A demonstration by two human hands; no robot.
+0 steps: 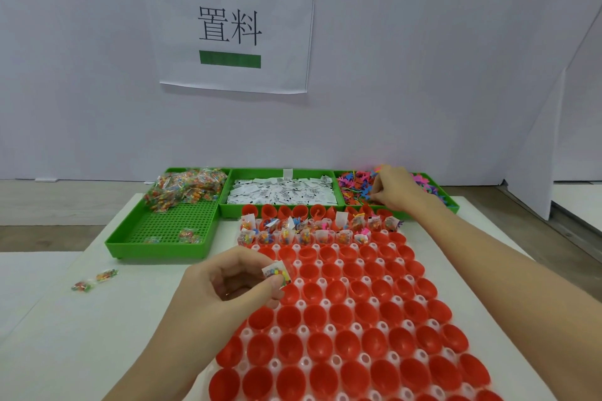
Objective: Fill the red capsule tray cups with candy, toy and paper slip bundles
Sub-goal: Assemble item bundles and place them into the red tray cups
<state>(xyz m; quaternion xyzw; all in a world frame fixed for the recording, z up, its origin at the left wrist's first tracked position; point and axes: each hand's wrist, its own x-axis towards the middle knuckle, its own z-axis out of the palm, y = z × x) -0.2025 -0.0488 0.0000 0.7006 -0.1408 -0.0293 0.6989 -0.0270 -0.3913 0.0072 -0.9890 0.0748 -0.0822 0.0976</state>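
We are holding our left hand (228, 280) curled above the near left edge of the red plastic capsule tray (351, 319), its fingers pinching a small clear candy packet with a white paper slip (278, 272). Our right hand (395, 187) is reaching far forward into the green plastic bin of bright rubbery toys (353, 187), fingers bunched down among them; whether they are gripping one, we cannot tell. The tray's glossy round cups are lying on the white desk (65, 335), two far rows carrying bundles.
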